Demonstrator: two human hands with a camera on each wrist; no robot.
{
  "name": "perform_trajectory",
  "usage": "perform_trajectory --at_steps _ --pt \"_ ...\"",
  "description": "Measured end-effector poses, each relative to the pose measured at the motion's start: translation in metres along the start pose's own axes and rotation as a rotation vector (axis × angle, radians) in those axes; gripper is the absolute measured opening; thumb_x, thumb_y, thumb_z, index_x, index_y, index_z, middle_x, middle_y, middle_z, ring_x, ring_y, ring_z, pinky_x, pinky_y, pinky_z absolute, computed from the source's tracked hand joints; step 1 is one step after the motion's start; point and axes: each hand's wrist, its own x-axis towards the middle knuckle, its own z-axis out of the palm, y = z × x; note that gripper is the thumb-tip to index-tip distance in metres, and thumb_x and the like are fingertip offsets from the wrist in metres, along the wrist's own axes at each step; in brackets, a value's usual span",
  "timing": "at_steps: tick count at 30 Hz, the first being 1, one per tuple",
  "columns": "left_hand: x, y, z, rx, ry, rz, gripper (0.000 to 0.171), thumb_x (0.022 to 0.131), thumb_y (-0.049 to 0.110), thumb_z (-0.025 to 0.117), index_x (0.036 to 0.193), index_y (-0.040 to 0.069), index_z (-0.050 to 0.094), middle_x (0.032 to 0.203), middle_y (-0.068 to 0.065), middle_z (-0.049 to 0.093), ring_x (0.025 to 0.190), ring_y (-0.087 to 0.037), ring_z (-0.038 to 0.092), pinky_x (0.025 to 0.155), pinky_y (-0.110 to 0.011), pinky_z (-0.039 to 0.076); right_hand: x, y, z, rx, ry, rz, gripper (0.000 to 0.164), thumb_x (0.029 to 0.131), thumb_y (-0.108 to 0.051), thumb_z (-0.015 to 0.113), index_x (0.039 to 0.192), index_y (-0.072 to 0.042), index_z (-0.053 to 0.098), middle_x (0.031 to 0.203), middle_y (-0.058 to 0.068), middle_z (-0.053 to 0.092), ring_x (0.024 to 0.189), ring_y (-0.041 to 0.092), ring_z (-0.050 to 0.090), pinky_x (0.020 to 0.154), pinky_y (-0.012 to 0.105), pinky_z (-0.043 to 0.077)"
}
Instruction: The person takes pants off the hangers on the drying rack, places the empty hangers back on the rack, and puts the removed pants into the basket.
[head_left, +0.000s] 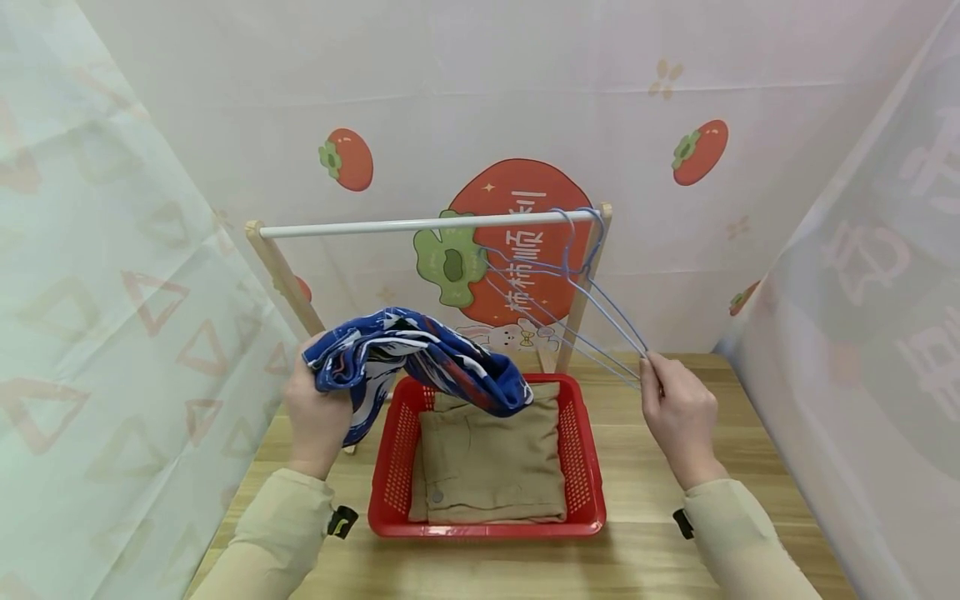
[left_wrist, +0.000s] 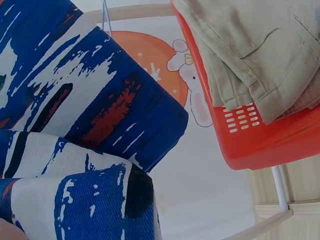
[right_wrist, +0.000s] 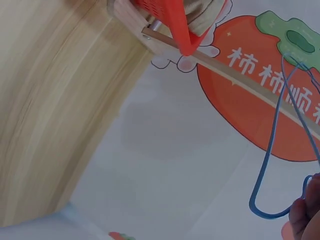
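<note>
My left hand (head_left: 318, 425) grips one end of a folded blue garment (head_left: 420, 342) with white, red and black streaks. Its other end droops over the back of the red basket. In the left wrist view the garment (left_wrist: 95, 90) fills the left side and looks like woven denim. Off to the right, my right hand (head_left: 681, 408) pinches the lower corners of blue wire hangers (head_left: 573, 231). Their hooks are at the right end of the white rod (head_left: 420, 224), and the hangers tilt towards that hand. The right wrist view shows a hanger's (right_wrist: 270, 145) rounded corner beside the fingers.
A red perforated basket (head_left: 592, 475) stands on the wooden table (head_left: 645, 517) between the hands, with a folded khaki garment (head_left: 491, 467) in it. Wooden posts (head_left: 281, 271) carry the rod behind it. Printed cloth walls (head_left: 862, 275) enclose the back and both sides.
</note>
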Motion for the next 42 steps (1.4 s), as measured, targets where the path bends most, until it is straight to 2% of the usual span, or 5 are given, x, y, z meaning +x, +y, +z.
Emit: perform_trajectory --at_steps 13,19,24,35,42 --pt "0.002 0.001 0.023 0.044 -0.064 0.103 0.027 0.09 -0.005 0.059 0.117 -0.006 0.063 0.105 -0.024 0.072 0.091 -0.043 0.07 0.08 -0.057 0.055 0.019 -0.05 0.006 0.194 -0.203 -0.317 0.054 0.106 -0.034 0.053 0.141 0.006 0.055 0.12 0.025 0.062 0.104 0.038 0.061 0.086 0.047 0.055" --pt "0.001 0.001 0.035 0.038 -0.103 0.171 0.036 0.083 -0.01 0.056 0.118 -0.006 0.062 0.107 -0.025 0.072 0.092 -0.045 0.071 0.082 -0.06 0.057 0.016 -0.077 0.02 0.233 -0.551 -0.204 0.095 0.094 -0.061 0.062 0.159 -0.001 0.028 0.156 0.017 0.043 0.138 0.034 0.047 0.105 0.051 0.05" --pt "0.0 0.003 0.043 0.018 -0.186 0.215 0.04 0.082 -0.01 0.059 0.121 -0.005 0.061 0.11 -0.024 0.072 0.095 -0.044 0.071 0.084 -0.058 0.057 0.018 -0.089 0.034 0.255 -0.683 -0.024 0.112 0.084 -0.035 0.086 0.165 -0.012 0.012 0.162 0.016 0.036 0.143 0.036 0.042 0.106 0.056 0.048" --pt "0.011 -0.005 0.051 -0.064 -0.411 0.146 0.036 0.09 -0.008 0.062 0.125 0.0 0.061 0.119 -0.021 0.071 0.106 -0.042 0.07 0.093 -0.058 0.055 0.028 -0.076 0.054 0.214 -0.345 -0.028 0.034 0.078 0.011 0.078 0.109 0.004 0.068 0.095 0.022 0.074 0.082 0.04 0.072 0.066 0.055 0.059" --pt "0.033 -0.024 0.053 -0.189 -0.622 0.163 0.044 0.089 -0.01 0.07 0.127 0.009 0.057 0.131 -0.015 0.065 0.123 -0.035 0.061 0.108 -0.056 0.045 0.038 -0.073 0.053 0.233 -0.191 -0.131 0.039 0.08 0.018 0.069 0.116 0.004 0.068 0.107 0.019 0.074 0.096 0.038 0.071 0.084 0.053 0.059"
